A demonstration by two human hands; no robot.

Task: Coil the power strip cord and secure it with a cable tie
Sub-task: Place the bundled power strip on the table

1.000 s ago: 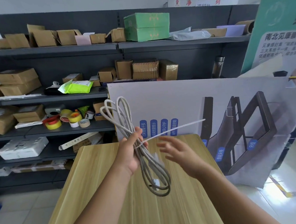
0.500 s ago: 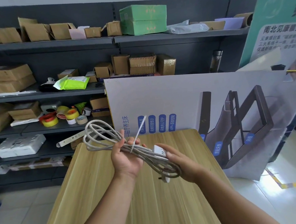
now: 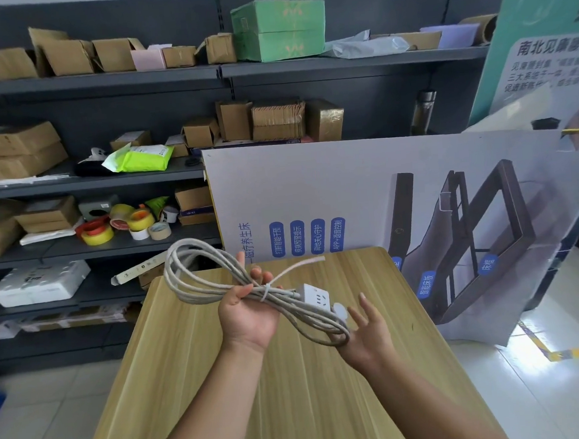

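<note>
A grey-white power strip cord (image 3: pixel 197 287) is coiled into long loops and lies across my left hand (image 3: pixel 248 313), palm up, above the wooden table (image 3: pixel 304 400). A white cable tie (image 3: pixel 293 267) wraps the bundle at my fingers, its loose tail pointing right. The white power strip socket block (image 3: pixel 315 296) and round plug (image 3: pixel 339 311) hang at the coil's right end. My right hand (image 3: pixel 369 333) is palm up under the right loops, fingers spread, touching the cord's lower end.
Dark shelving (image 3: pixel 93 80) with cardboard boxes and tape rolls (image 3: pixel 124 224) fills the back left. A large printed board (image 3: pixel 401 218) leans behind the table's far edge. The tiled floor (image 3: pixel 549 372) shows to the right and left of the table.
The coil swung from hanging upright in my left hand to lying flat across it. My right hand came in, touched the socket end, then opened below the loops. The tie tail dropped to the right.
</note>
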